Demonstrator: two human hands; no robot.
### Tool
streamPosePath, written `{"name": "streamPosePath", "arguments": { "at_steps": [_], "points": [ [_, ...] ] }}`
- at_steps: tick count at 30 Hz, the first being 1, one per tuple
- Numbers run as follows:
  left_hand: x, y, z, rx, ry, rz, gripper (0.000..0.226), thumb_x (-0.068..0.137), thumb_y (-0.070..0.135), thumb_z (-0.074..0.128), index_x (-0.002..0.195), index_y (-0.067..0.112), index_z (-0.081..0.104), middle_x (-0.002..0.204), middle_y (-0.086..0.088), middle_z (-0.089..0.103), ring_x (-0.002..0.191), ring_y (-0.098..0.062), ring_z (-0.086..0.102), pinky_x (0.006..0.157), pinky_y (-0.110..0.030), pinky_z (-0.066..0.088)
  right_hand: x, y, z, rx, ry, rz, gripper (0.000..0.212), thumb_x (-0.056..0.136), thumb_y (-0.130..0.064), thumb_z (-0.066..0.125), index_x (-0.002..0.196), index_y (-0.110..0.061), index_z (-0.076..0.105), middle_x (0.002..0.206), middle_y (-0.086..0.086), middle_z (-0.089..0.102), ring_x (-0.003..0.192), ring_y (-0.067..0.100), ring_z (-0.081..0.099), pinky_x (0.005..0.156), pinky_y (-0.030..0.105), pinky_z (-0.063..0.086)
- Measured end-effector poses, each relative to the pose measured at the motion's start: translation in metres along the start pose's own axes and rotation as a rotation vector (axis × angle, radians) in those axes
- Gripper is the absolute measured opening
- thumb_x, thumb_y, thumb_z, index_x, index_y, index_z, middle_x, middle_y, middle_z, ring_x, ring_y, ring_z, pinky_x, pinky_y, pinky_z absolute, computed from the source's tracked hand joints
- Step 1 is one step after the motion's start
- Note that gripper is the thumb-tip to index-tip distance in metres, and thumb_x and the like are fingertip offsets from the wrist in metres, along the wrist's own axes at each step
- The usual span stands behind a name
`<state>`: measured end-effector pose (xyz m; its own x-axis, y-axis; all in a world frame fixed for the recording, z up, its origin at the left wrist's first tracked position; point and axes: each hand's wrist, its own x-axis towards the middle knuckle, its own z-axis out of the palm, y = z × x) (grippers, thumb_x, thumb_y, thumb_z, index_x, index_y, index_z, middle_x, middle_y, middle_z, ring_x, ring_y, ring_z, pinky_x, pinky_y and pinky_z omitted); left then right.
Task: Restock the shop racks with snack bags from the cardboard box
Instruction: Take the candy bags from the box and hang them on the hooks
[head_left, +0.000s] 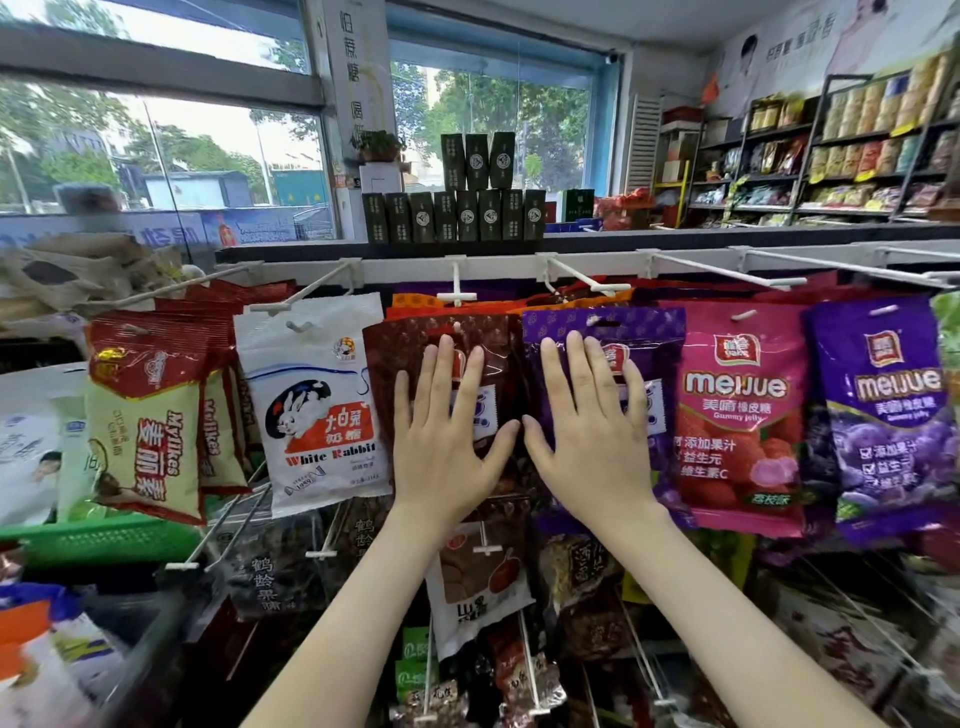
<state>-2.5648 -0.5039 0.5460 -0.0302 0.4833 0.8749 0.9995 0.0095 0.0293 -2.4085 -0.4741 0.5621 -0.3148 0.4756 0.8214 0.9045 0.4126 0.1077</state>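
While both hands lay flat with fingers straight and spread, neither grasped anything: the left hand (447, 431) pressed the dark red snack bag (396, 353) and the right hand (592, 431) pressed the purple snack bag (658, 338), thumbs nearly touching. Both bags hung from white pegs (456, 297) above the fingertips. A White Rabbit bag (317, 405) hung just left of the left hand, a pink Meijue bag (737, 415) just right of the right hand.

Print that could be read on the hanging snack bags

The white bag (311, 405) carried "White Rabbit" and, lower down, a small "1959"; the red and cream bag (145, 426) had "Mylikes" running down its front and side; the pink bag (737, 415) showed "meijue" and "Gummy jelly"; the purple bag (883, 415) at the far right also showed "meijue".
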Motion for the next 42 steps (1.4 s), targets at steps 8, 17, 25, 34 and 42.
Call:
{"name": "streamPosePath", "arguments": {
  "at_steps": [8, 17, 25, 34, 42],
  "points": [
    [-0.003, 0.001, -0.004, 0.01, -0.015, 0.017, 0.069, 0.092, 0.053, 0.04, 0.148, 0.013, 0.031, 0.156, -0.015, 0.021, 0.145, -0.027, 0.014, 0.118, -0.047, 0.013, -0.003, 0.005, 0.001, 0.073, 0.063, -0.025, 0.067, 0.094, -0.043, 0.043, 0.149, -0.01, 0.026, 0.155, 0.011, 0.026, 0.144, 0.023, 0.022, 0.116, 0.047, 0.017],
    [-0.004, 0.018, -0.008, 0.106, -0.089, -0.111, 0.081, 0.076, 0.046, 0.049, 0.144, 0.007, 0.027, 0.153, -0.02, 0.024, 0.144, -0.035, 0.015, 0.113, -0.059, 0.013, -0.03, 0.016, -0.011, 0.068, -0.029, 0.044, 0.072, 0.088, -0.058, 0.041, 0.15, -0.025, 0.026, 0.157, 0.004, 0.024, 0.145, 0.023, 0.018, 0.112, 0.052, 0.011],
    [-0.002, 0.02, -0.008, -0.017, -0.056, -0.108, 0.073, 0.075, 0.022, 0.038, 0.145, 0.002, 0.03, 0.152, -0.023, 0.024, 0.143, -0.039, 0.014, 0.11, -0.064, 0.01, -0.024, 0.017, 0.006, 0.035, -0.017, 0.027, 0.073, 0.087, -0.056, 0.043, 0.15, -0.026, 0.025, 0.157, 0.008, 0.021, 0.145, 0.029, 0.015, 0.113, 0.057, 0.013],
    [-0.001, 0.026, -0.016, -0.039, -0.129, -0.133, 0.067, 0.083, 0.024, 0.03, 0.147, 0.005, 0.029, 0.154, -0.019, 0.021, 0.144, -0.037, 0.012, 0.111, -0.061, 0.008, -0.02, 0.015, 0.013, 0.061, -0.032, 0.026, 0.073, 0.087, -0.056, 0.044, 0.15, -0.025, 0.025, 0.156, 0.008, 0.023, 0.145, 0.03, 0.014, 0.112, 0.058, 0.011],
    [-0.008, 0.066, -0.019, 0.038, -0.048, -0.08, 0.069, 0.092, 0.049, 0.038, 0.151, 0.015, 0.022, 0.157, -0.018, 0.007, 0.146, -0.033, 0.0, 0.114, -0.059, 0.0, -0.031, 0.046, -0.013, 0.473, 0.055, -0.019, 0.053, 0.102, -0.04, 0.027, 0.15, -0.017, 0.024, 0.158, 0.004, 0.016, 0.147, 0.019, 0.011, 0.117, 0.045, 0.016]
  ]
}}
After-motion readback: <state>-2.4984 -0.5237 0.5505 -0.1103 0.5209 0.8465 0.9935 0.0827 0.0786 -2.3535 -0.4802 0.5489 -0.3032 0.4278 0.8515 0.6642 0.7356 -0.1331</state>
